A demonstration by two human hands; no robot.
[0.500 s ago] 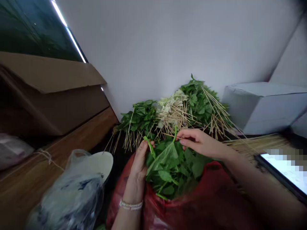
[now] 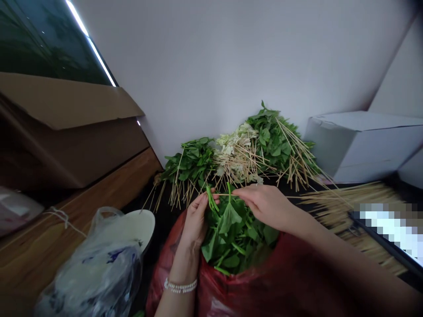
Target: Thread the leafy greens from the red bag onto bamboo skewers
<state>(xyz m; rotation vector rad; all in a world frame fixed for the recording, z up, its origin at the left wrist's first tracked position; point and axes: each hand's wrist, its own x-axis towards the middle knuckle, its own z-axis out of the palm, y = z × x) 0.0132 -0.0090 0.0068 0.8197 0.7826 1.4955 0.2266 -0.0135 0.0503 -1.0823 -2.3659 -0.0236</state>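
Over a red plastic bag (image 2: 228,293) filled with leafy greens (image 2: 233,259), both my hands work close together. My left hand (image 2: 194,220) pinches green stems (image 2: 212,202) between thumb and fingers; a beaded bracelet is on that wrist. A thin bamboo skewer (image 2: 222,194) runs sideways from my right hand (image 2: 266,204), its tip end at the stems by my left fingers. Its other end sticks out beyond my right hand. One leaf's stalk (image 2: 229,189) crosses the skewer just left of my right fingertips, and the leaf hangs below. Whether the skewer pierces the left-hand stems I cannot tell.
Skewered greens (image 2: 194,158), pale cabbage-like pieces (image 2: 240,136) and more greens (image 2: 274,136) lie against the wall. Loose skewers (image 2: 333,202) and a bright-screened device (image 2: 390,229) are right, near a white box (image 2: 360,149). Left are a cardboard box (image 2: 99,145), white bowl (image 2: 145,224) and clear bag (image 2: 95,273).
My right hand has turned knuckles-up and closed more on the skewer. The left-hand stems have shifted slightly right, to the skewer's end. The hanging leaf has swung left and lower.
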